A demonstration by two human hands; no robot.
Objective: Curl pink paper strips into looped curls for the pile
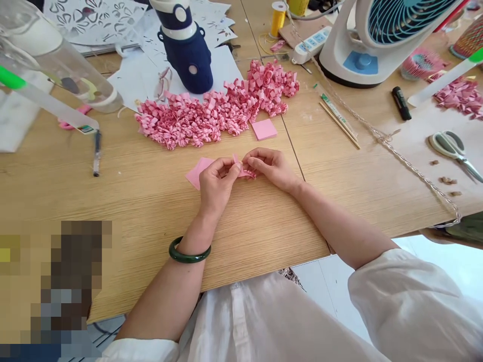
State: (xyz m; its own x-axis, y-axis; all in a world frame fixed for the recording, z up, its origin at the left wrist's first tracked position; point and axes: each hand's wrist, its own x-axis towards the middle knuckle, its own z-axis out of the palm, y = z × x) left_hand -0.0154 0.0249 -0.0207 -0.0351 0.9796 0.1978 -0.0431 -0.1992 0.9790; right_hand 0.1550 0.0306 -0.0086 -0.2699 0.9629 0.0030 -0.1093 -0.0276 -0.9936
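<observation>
A person's left hand, its arm reaching up from the lower left, is bent inward at the fingers, with thumb and forefinger pinching a narrow pink paper strip. The right hand comes from the lower right, fingers curled and pointing left, thumb and forefinger meeting at the strip's far side; whether they grip it cannot be told. The strip lies between the two hands, near the middle of the wooden surface. Its long axis runs roughly left to right, and its fringed end points right, dipping slightly; a small pink tab sticks up beside the left fingertips.

A dark green bangle circles the left wrist. A pink paper square lies partly behind the left hand. Beyond the right hand is a small stack of pink square paper, touching a long heap of curled pink paper flowers. Behind the heap stands a navy-blue and white bottle; farther right, two thin wooden sticks and a white fan with a blue grille.
</observation>
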